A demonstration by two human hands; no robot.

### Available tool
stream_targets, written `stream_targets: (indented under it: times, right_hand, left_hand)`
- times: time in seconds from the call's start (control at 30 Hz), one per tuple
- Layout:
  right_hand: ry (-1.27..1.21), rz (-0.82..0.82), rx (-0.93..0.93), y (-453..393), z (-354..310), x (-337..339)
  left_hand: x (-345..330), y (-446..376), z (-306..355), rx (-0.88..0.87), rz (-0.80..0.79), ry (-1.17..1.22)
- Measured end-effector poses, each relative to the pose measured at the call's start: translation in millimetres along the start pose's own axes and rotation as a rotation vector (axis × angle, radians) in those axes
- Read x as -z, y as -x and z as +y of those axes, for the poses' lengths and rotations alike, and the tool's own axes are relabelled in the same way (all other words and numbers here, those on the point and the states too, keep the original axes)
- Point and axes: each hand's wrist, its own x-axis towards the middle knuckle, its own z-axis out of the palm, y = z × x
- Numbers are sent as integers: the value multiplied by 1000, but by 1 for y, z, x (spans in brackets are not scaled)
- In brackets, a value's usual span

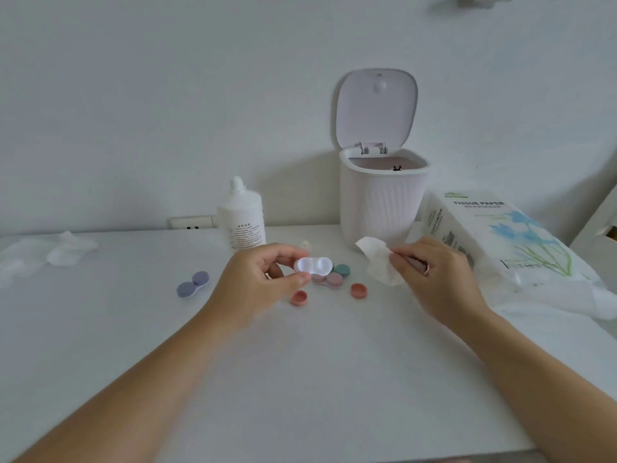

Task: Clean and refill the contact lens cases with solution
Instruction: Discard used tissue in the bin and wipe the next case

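Wiping step, seemingly: the left hand (263, 275) pinches the uncapped white case (314, 265); right of it, the right hand (434, 272) grips a tissue (379, 262), which must next enter the wells.

The case (314, 265) held over the table looks like glossy white plastic. The caps (298, 298) beneath are matt, coral-coloured plastic. The tissue (379, 262) is soft, crumpled paper. The far bin (384, 202) is ribbed matt plastic. The pack (500, 242) at right has shiny printed film. The table (300, 379) is smooth and matt.
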Motion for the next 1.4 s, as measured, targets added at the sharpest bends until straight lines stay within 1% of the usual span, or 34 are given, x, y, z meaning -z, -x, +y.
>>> stream_targets:
  times: [0.07, 0.13, 0.2, 0.27, 0.4, 0.53, 0.67, 0.8, 0.9, 1.1, 1.2, 1.4]
  right_hand:
    - [-69, 26, -11, -2, -6, 4]
    - [-192, 5, -77, -7, -16, 6]
    - [-369, -54, -153, -15, -29, 8]
    - [-489, -106, -187, -25, -42, 7]
    - [-658, -205, -181, -33, -62, -6]
    - [-745, -306, -200, -19, -70, -16]
    - [-782, -372, -266, -7, -66, -20]
    - [-778, -424, -279, -2, -66, -19]
    - [-773, -501, -295, -2, -65, -18]
    - [-770, -681, -392, -1, -67, -17]
    - [-768, -710, -426, 0, -69, -15]
    - [-755, -746, -399, 0, -71, -12]
  left_hand:
    - [-3, 2, 0, -25, -32, 7]
    - [-5, 4, 0, -32, -50, 15]
    - [-7, 6, 0, -27, -73, 31]
    - [-8, 7, -1, -24, -83, 50]
    - [-10, 8, -1, -23, -79, 94]
    - [-11, 10, 0, -9, -33, 121]
    - [-12, 10, 1, 6, -9, 151]
    - [-13, 10, 1, -4, -15, 127]
    - [-11, 10, 1, -17, -10, 115]
    - [-13, 11, 3, -53, 6, 124]
    - [-13, 13, 4, -85, -7, 88]
    - [-12, 13, 2, -109, -8, -9]
